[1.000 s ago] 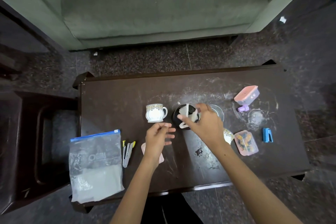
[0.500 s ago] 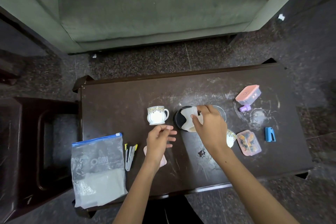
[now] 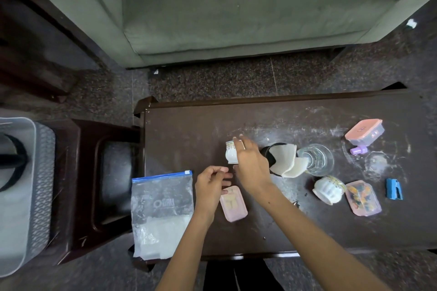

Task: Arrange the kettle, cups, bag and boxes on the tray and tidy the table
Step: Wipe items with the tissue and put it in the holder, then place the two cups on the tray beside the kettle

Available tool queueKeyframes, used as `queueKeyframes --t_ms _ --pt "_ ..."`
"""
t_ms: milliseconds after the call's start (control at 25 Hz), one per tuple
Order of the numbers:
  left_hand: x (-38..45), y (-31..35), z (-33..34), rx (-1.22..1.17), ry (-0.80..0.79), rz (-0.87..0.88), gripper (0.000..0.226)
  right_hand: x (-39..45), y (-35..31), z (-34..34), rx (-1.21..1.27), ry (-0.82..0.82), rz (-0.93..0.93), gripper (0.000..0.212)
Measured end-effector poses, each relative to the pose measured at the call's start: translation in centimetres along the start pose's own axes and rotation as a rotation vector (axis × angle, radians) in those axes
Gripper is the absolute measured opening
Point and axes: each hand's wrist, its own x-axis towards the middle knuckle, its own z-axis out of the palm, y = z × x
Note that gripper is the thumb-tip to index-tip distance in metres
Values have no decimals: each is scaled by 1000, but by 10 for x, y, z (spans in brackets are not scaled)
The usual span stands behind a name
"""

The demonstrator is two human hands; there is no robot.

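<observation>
White cup (image 3: pixel 231 154) upright, right hand (image 3: pixel 250 163) gripping; left hand (image 3: pixel 210 184) loosely curled, empty.

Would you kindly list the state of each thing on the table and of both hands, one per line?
Upright cup: standing, gripped by the right hand.
Second cup: tipped on its side.
Zip bag: lying flat, seal closed.
Pink-lidded box: lid on.
Box of coloured bits: closed, flat.
Pink case: closed, flat.
Glass lid: lying flat on the table.
Left hand: loosely curled, holding nothing.
</observation>
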Motion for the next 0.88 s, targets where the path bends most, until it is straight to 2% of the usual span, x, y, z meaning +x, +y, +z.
queueKeyframes --t_ms 80,160,280,440,520,720,880 --pt "4 -2 -3 -3 -1 -17 19 16 -4 10 -77 -70 2 69" --pt "5 -4 -5 -18 -13 -44 20 27 -4 13 -131 -98 12 61" --pt "5 -2 -6 -123 -43 -107 29 27 2 11 -173 -88 -135 58" --pt "2 -5 -6 -283 -207 -206 44 -20 19 11 -86 230 -472 31" --pt "-7 -15 -3 -303 -266 -215 42 -49 31 14 -46 286 -538 26" --pt "-32 -41 11 -267 -295 -196 31 -109 56 15 59 254 -473 25" --pt "-55 -57 44 -163 -337 -167 29 -169 98 9 216 269 -237 36"
